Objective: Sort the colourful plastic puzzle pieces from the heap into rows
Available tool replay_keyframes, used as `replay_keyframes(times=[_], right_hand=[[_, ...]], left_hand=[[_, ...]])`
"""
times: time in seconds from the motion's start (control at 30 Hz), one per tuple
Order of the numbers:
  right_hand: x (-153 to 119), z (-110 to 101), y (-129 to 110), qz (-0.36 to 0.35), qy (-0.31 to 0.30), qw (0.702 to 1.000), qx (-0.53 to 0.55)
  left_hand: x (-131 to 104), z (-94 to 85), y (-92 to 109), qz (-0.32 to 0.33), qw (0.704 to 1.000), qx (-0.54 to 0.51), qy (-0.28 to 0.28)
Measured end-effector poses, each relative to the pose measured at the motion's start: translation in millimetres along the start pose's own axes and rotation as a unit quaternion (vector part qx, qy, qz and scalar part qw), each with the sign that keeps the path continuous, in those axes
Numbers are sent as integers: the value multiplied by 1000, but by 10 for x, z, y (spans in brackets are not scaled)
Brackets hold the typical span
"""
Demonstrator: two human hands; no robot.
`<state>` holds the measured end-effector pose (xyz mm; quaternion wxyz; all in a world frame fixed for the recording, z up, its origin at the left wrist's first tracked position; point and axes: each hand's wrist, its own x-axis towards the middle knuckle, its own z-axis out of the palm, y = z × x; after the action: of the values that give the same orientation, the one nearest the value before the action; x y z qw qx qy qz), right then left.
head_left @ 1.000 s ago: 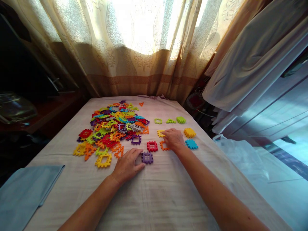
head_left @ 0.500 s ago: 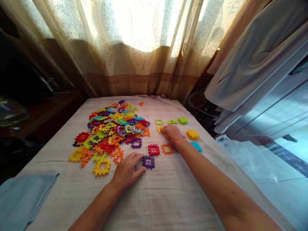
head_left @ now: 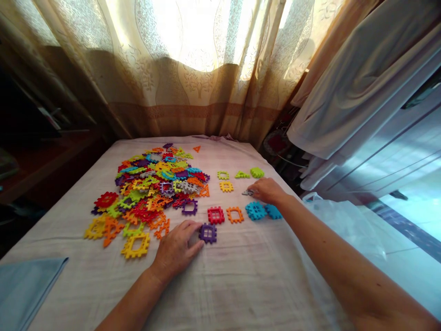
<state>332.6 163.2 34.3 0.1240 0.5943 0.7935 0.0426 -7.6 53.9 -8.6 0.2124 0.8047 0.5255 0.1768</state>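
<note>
My left hand (head_left: pixel 178 246) rests on the cloth with thumb and fingers apart, its fingertips at the left edge of a purple window square (head_left: pixel 208 233). Farther right, my right hand (head_left: pixel 267 189) has its fingers together at a small grey piece (head_left: pixel 247 193); the yellow piece it was near before is hidden behind it. Red (head_left: pixel 216 215) and orange (head_left: pixel 234 214) squares lie between the hands, beside two blue pieces (head_left: pixel 255 210). A yellow square (head_left: pixel 226 186) lies left of my right hand, below green pieces (head_left: pixel 242 174).
A large heap of coloured plastic pieces (head_left: pixel 165 174) covers the left middle of the cloth-covered table (head_left: pixel 241 285). A folded blue cloth (head_left: pixel 31 285) lies at the near left corner. Curtains (head_left: pixel 193 110) hang behind, and a clear plastic bag (head_left: pixel 344 225) is on the right.
My right hand has moved right from the yellow square to the grey piece, uncovering the yellow square and a blue piece. My left hand stays beside the purple square. The view has shifted slightly.
</note>
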Motion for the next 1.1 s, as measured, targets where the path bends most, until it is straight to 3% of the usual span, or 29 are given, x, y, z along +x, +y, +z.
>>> replay_keyframes(times=[0.3,0.53,0.73,0.9,1.1], right_hand=[[354,6,-37,45,6,999,12],[406,53,-70,78,19,996,31],[109,4,-53,85,40,991,100],[-353,-55,-51,-44,-14,976,211],[-559,5,-180,-105,-24,978,182]], left_hand=[[-2,9,-36,15,1000,-8,12],[9,17,-50,16,1000,-12,15],[8,33,-53,11,1000,-9,12],[6,27,-33,10,1000,-3,18],[1,21,-25,11,1000,-2,27]])
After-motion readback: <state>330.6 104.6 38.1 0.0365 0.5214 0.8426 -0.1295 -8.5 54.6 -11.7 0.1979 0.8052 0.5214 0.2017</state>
